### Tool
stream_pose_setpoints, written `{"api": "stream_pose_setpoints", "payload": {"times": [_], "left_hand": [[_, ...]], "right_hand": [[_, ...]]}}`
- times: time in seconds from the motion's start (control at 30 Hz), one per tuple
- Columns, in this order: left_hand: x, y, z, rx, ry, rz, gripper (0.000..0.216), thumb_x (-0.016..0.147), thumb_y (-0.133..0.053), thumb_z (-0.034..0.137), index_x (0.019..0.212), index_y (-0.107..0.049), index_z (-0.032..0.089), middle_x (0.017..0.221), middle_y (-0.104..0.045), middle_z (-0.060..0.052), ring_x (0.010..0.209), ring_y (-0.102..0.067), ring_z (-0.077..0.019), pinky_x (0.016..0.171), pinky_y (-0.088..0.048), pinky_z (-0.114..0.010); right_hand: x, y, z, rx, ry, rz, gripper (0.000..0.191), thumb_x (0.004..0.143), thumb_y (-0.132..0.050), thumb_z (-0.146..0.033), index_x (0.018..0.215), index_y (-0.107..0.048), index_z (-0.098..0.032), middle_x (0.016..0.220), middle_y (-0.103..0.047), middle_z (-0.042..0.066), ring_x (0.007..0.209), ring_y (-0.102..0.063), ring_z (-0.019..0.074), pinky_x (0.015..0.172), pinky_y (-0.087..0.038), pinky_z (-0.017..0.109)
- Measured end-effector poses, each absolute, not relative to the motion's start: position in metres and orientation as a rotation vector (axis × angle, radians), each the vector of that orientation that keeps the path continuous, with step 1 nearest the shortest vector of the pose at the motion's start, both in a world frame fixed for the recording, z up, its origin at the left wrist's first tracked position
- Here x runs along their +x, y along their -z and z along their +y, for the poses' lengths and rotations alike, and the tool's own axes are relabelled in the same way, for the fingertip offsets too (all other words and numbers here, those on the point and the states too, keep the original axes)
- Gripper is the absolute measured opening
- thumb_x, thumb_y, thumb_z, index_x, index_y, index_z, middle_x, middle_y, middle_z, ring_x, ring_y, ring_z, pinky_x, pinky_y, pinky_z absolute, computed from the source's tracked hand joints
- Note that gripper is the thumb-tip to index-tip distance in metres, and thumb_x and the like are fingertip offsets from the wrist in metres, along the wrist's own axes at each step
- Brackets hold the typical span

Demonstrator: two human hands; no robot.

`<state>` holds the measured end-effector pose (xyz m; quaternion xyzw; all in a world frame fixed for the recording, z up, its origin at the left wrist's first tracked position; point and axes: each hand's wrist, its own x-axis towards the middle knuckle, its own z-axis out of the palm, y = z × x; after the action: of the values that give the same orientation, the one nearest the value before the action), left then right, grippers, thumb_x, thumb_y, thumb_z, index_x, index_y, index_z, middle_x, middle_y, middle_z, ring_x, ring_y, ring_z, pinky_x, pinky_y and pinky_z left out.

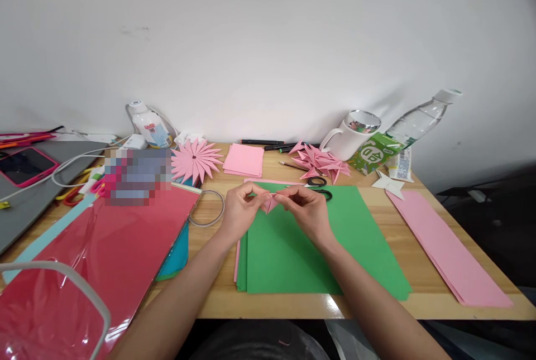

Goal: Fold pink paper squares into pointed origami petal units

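Between my two hands is a small folded piece of pink paper point(270, 204), its pointed tip facing down. My left hand point(243, 209) pinches its left side and my right hand point(307, 209) pinches its right side. Fingers cover most of the piece. Both hands are above a stack of green paper sheets point(335, 265). Just behind my right hand lie scissors with black handles point(317, 181), partly hidden. Beyond them is a heap of folded pink paper pieces point(322, 162). A stack of pink paper squares point(244, 159) and a pink pointed paper rosette point(196, 160) lie toward the wall.
Left are red paper in clear wrap point(125, 237), a tape roll point(208, 207), a phone point(29, 166) and a white bottle point(149, 124). At back right stand a white mug point(347, 137), a green packet point(374, 153) and a water bottle point(422, 117). Pink strips point(448, 248) lie right.
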<state>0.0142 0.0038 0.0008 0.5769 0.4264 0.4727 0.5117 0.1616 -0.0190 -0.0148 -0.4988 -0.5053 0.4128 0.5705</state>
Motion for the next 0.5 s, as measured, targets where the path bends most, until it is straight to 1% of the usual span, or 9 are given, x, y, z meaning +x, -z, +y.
{"api": "stream_pose_setpoints", "payload": {"times": [0.07, 0.13, 0.17, 0.23, 0.3, 0.33, 0.4, 0.43, 0.5], "left_hand": [[0.0157, 0.0004, 0.0041, 1.413, -1.206, 0.990, 0.019, 0.069, -0.068, 0.028, 0.060, -0.061, 0.014, 0.066, -0.060, -0.002, 0.064, -0.057, -0.0121, 0.061, -0.045, -0.023], [0.0166, 0.0028, 0.0055, 1.389, -1.280, 0.985, 0.016, 0.067, -0.071, 0.027, 0.073, -0.063, 0.015, 0.079, -0.061, -0.003, 0.077, -0.058, -0.0138, 0.068, -0.047, -0.024], [0.0168, 0.0041, 0.0063, 1.350, -1.300, 0.985, 0.022, 0.066, -0.072, 0.027, 0.081, -0.063, 0.015, 0.084, -0.061, -0.004, 0.082, -0.058, -0.0144, 0.070, -0.047, -0.024], [0.0170, 0.0059, 0.0076, 1.223, -1.254, 0.958, 0.037, 0.066, -0.072, 0.030, 0.097, -0.059, 0.016, 0.086, -0.061, -0.004, 0.080, -0.059, -0.0143, 0.070, -0.048, -0.025], [0.0170, 0.0062, 0.0083, 1.091, -1.145, 0.897, 0.046, 0.067, -0.071, 0.032, 0.106, -0.055, 0.014, 0.079, -0.063, -0.003, 0.068, -0.060, -0.0130, 0.062, -0.049, -0.026], [0.0170, 0.0060, 0.0085, 1.053, -1.097, 0.872, 0.047, 0.067, -0.071, 0.032, 0.106, -0.055, 0.013, 0.075, -0.063, -0.003, 0.062, -0.059, -0.0124, 0.058, -0.048, -0.026], [0.0169, 0.0050, 0.0090, 1.022, -1.075, 0.865, 0.042, 0.064, -0.072, 0.030, 0.098, -0.057, 0.011, 0.070, -0.063, -0.002, 0.056, -0.058, -0.0117, 0.052, -0.047, -0.024], [0.0168, 0.0045, 0.0093, 1.019, -1.100, 0.880, 0.038, 0.062, -0.073, 0.028, 0.093, -0.058, 0.011, 0.069, -0.062, -0.002, 0.056, -0.058, -0.0114, 0.051, -0.046, -0.023], [0.0167, 0.0034, 0.0096, 1.021, -1.155, 0.920, 0.034, 0.059, -0.074, 0.024, 0.087, -0.057, 0.012, 0.066, -0.061, 0.000, 0.054, -0.057, -0.0109, 0.049, -0.046, -0.022]], "right_hand": [[0.1607, 0.0140, -0.0202, -1.129, -0.928, -1.223, 0.015, 0.070, -0.070, -0.033, 0.072, -0.067, -0.018, 0.066, -0.064, 0.001, 0.054, -0.055, 0.0116, 0.052, -0.047, 0.025], [0.1608, 0.0137, -0.0204, -1.070, -0.855, -1.260, 0.012, 0.073, -0.068, -0.030, 0.077, -0.067, -0.019, 0.076, -0.065, 0.004, 0.068, -0.060, 0.0149, 0.063, -0.051, 0.029], [0.1611, 0.0139, -0.0203, -1.043, -0.809, -1.277, 0.010, 0.073, -0.067, -0.029, 0.078, -0.067, -0.020, 0.083, -0.065, 0.005, 0.076, -0.061, 0.0164, 0.068, -0.052, 0.031], [0.1620, 0.0145, -0.0198, -1.008, -0.737, -1.309, 0.009, 0.073, -0.068, -0.026, 0.081, -0.067, -0.021, 0.091, -0.062, 0.007, 0.086, -0.059, 0.0179, 0.073, -0.052, 0.032], [0.1622, 0.0151, -0.0197, -0.997, -0.697, -1.344, 0.009, 0.073, -0.068, -0.024, 0.081, -0.067, -0.021, 0.094, -0.059, 0.007, 0.089, -0.058, 0.0181, 0.073, -0.052, 0.032], [0.1620, 0.0154, -0.0198, -1.001, -0.681, -1.365, 0.007, 0.073, -0.068, -0.023, 0.080, -0.067, -0.021, 0.093, -0.058, 0.007, 0.090, -0.057, 0.0181, 0.072, -0.051, 0.031], [0.1610, 0.0159, -0.0202, -1.023, -0.661, -1.393, 0.004, 0.074, -0.067, -0.023, 0.077, -0.066, -0.021, 0.094, -0.057, 0.007, 0.091, -0.057, 0.0182, 0.072, -0.051, 0.030], [0.1604, 0.0163, -0.0203, -1.031, -0.668, -1.386, 0.005, 0.074, -0.067, -0.023, 0.078, -0.066, -0.021, 0.095, -0.056, 0.007, 0.091, -0.057, 0.0179, 0.072, -0.051, 0.030], [0.1593, 0.0173, -0.0202, -1.031, -0.734, -1.326, 0.014, 0.075, -0.066, -0.024, 0.088, -0.063, -0.021, 0.098, -0.056, 0.006, 0.087, -0.058, 0.0163, 0.073, -0.051, 0.031]]}}
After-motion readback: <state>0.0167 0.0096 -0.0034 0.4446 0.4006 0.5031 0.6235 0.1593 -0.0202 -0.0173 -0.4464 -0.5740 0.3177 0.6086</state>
